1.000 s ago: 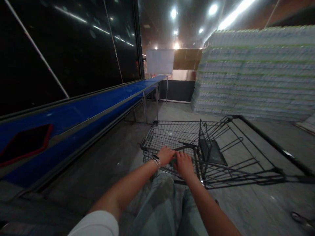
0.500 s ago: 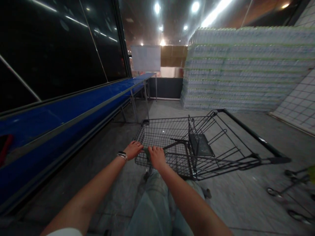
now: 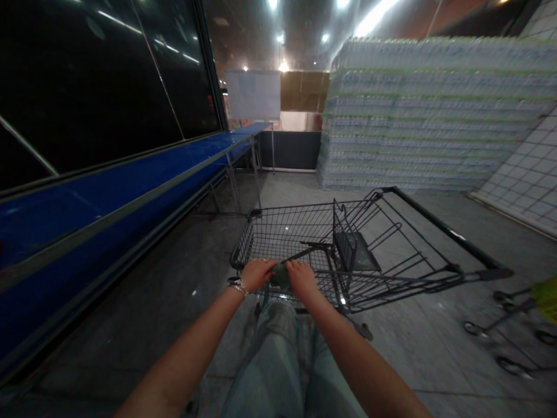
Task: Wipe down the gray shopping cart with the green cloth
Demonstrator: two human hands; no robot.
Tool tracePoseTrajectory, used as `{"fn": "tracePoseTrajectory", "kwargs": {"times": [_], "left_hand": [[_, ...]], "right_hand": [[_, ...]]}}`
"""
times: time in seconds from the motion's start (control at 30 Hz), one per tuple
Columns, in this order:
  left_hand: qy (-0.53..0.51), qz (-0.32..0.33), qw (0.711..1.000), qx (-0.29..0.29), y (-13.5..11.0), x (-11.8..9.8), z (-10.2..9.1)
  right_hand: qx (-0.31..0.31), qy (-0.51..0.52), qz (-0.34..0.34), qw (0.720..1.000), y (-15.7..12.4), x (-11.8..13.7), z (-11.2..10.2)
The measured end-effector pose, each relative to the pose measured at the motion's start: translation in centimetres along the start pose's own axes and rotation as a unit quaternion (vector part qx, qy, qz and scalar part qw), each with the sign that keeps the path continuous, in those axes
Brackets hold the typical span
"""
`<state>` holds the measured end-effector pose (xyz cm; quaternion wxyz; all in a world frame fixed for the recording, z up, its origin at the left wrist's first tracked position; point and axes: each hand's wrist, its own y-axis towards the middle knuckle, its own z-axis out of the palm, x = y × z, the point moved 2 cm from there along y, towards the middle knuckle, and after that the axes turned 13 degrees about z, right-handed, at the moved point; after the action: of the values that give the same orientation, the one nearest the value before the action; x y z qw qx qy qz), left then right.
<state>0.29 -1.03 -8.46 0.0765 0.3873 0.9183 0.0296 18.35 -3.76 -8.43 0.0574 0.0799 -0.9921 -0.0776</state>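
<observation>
A black wire shopping cart (image 3: 287, 223) stands sideways before my knees, its basket to the left and its handle to the right. On the near top rim of the basket, my left hand (image 3: 258, 275) and my right hand (image 3: 301, 280) are close together with fingers curled. Between them shows a dark green, cloth-like piece (image 3: 281, 276), gripped from both sides against the rail. Its exact kind is hard to make out. The fold-down child seat (image 3: 363, 252) lies right of my right hand. A watch and bracelet circle my left wrist.
Along the left runs a long blue counter (image 3: 143, 180) with a metal rail, beneath dark windows. A tall stack of wrapped bottle packs (image 3: 418, 116) rises at the back right. Another wheeled frame (image 3: 509, 334) with a yellow-green part (image 3: 546, 297) stands at right.
Both hands have slid right along the near rim, with the green piece between them. The cart stays in nearly the same place; the view has shifted slightly.
</observation>
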Motion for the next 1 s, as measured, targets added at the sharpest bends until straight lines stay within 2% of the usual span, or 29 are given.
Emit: {"fn": "tracePoseTrajectory", "kwargs": {"times": [0.1, 0.2, 0.5, 0.6, 0.67, 0.77, 0.87, 1.0], "left_hand": [[0.012, -0.005, 1.0, -0.007, -0.1, -0.2, 0.2], [0.016, -0.006, 1.0, -0.01, 0.0, -0.5, 0.2], [0.021, -0.024, 0.999, -0.03, 0.0, -1.1, 0.2], [0.02, -0.029, 0.999, -0.034, 0.1, -1.2, 0.4], [0.021, -0.034, 0.998, -0.04, 0.2, -1.4, 0.5], [0.022, -0.05, 0.997, -0.048, 0.3, -1.8, 0.5], [0.016, -0.06, 0.997, -0.049, 0.4, -2.1, 0.3], [0.003, -0.064, 0.997, -0.046, 0.4, -2.3, 0.2]], "right_hand": [[-0.015, -0.022, 0.01, 1.0, -1.6, -4.1, -0.2], [-0.023, -0.047, 0.022, 0.998, -3.3, -9.3, -0.7], [-0.083, -0.096, 0.107, 0.986, -9.6, -29.2, -3.2], [-0.102, -0.094, 0.132, 0.981, -10.9, -32.9, -3.8], [-0.12, -0.099, 0.149, 0.977, -11.2, -33.3, -4.0], [-0.167, -0.117, 0.198, 0.959, -10.7, -31.1, -3.5], [-0.199, -0.11, 0.23, 0.946, -9.5, -26.3, -2.4], [-0.198, -0.058, 0.214, 0.955, -7.3, -17.0, -0.9]]}}
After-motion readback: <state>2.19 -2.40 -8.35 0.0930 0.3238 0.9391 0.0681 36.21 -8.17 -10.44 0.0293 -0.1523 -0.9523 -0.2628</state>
